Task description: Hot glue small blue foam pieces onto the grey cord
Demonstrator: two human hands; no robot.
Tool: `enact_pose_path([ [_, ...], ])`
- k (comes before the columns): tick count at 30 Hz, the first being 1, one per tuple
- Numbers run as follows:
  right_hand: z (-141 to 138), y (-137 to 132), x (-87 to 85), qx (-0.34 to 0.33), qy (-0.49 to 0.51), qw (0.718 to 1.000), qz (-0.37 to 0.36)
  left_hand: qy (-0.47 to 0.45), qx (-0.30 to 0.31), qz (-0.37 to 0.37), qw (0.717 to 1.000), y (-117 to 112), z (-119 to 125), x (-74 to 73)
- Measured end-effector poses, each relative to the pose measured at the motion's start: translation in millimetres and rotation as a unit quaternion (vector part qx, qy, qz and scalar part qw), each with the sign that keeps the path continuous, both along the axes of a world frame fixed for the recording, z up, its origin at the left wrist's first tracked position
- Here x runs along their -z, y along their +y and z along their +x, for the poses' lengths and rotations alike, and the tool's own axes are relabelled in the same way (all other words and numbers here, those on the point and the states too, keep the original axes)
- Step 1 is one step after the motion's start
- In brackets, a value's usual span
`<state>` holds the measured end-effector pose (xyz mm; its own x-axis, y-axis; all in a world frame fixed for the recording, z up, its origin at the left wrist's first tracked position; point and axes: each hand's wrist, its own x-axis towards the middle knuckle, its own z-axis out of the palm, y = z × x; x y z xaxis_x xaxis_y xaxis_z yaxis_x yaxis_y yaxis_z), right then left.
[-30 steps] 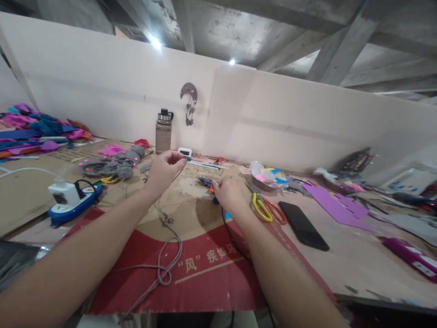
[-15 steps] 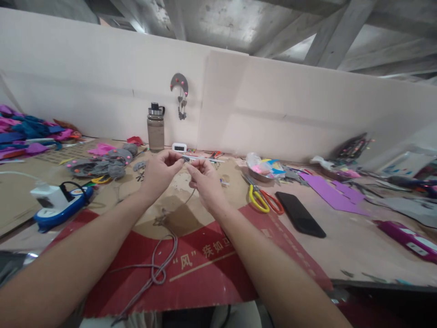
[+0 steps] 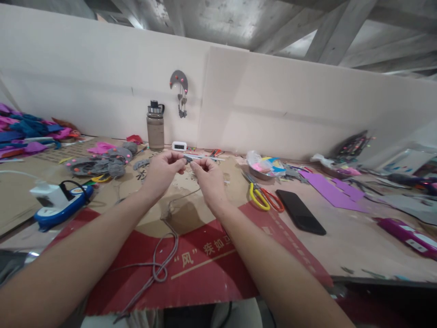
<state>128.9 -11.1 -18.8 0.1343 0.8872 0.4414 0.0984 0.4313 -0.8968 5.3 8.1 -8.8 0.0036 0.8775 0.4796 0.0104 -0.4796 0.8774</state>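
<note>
My left hand (image 3: 163,171) and my right hand (image 3: 206,178) are raised side by side over the cardboard-covered table (image 3: 341,237). Both pinch the end of a thin grey cord (image 3: 160,259) and a small grey piece between the fingertips. The cord hangs down from the hands, passes a small knot or charm, and loops over the red printed cardboard (image 3: 191,269) near the front edge.
Yellow and red scissors (image 3: 261,198) and a black phone (image 3: 300,217) lie right of my hands. A power strip with a white charger (image 3: 56,202) sits at left. A water bottle (image 3: 155,127) stands by the wall, with grey felt pieces (image 3: 102,164) and purple foam sheets (image 3: 332,191).
My right hand left the table near the scissors and rose to meet my left hand at the cord's end. The view tilted slightly down.
</note>
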Motion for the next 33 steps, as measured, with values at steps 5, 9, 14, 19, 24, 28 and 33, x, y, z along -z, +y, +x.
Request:
enact_pose_path([
  [5,0.0,-0.3,-0.9,0.019,-0.01,1.0,0.0,0.013,0.0,-0.003,1.0,-2.5,0.9,-1.0],
  [9,0.2,-0.7,-1.5,0.031,-0.014,0.999,0.003,0.016,0.016,-0.001,1.0,-3.3,1.3,-0.7],
  [14,1.6,1.0,0.9,0.023,0.003,1.0,-0.004,0.006,0.056,-0.001,0.998,-3.3,0.7,-1.3],
  [19,5.2,3.2,2.3,-0.026,0.027,0.999,-0.02,0.011,0.108,-0.01,0.994,-1.8,-2.0,-2.5],
  [24,12.1,4.1,-1.0,-0.001,0.01,0.998,-0.067,0.002,0.159,-0.068,0.985,-2.5,-1.1,-3.2],
  [28,18.8,3.5,-3.9,0.012,-0.021,0.997,-0.072,0.009,0.184,-0.102,0.978,-4.7,-0.4,-4.5],
  [33,22.9,-0.1,-5.1,0.012,-0.109,0.993,-0.044,0.108,0.129,-0.048,0.985,-2.4,-6.3,-7.5],
])
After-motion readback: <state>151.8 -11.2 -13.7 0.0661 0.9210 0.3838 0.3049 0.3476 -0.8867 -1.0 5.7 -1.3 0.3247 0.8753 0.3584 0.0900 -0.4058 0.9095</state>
